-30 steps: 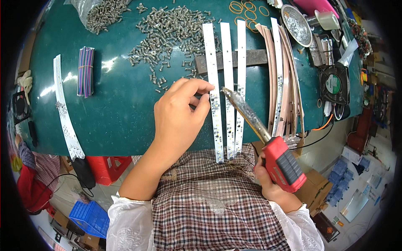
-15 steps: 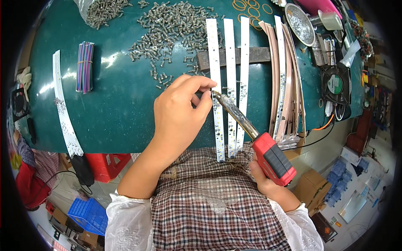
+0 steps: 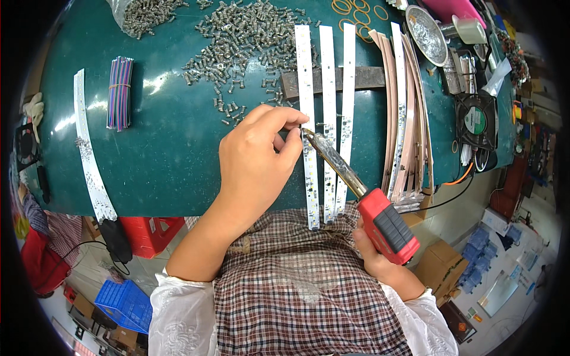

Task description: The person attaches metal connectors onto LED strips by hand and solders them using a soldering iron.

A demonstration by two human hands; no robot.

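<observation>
My left hand [image 3: 258, 151] is closed in a pinch at the left edge of the nearest white LED strip board [image 3: 311, 184]; whatever sits between its fingertips is too small to make out. My right hand [image 3: 380, 258] grips a red and black soldering iron [image 3: 387, 225] from below. Its metal tip meets the board right beside my left fingertips. Two more white boards [image 3: 328, 184] [image 3: 347, 89] lie parallel to the right, dotted with small components. All three rest across a dark flat bar [image 3: 369, 78], their near ends reaching over the table edge by my checked apron.
Small metal parts [image 3: 243, 35] lie heaped at the back. A banded wire bundle [image 3: 120, 95] and another strip [image 3: 89, 148] are on the left. Stacked strips [image 3: 401, 113], a metal dish [image 3: 426, 35], rubber bands [image 3: 356, 15] and a black fan [image 3: 477, 120] line the right.
Both hands and the soldering iron stay nearly in place. The view has shifted very slightly.
</observation>
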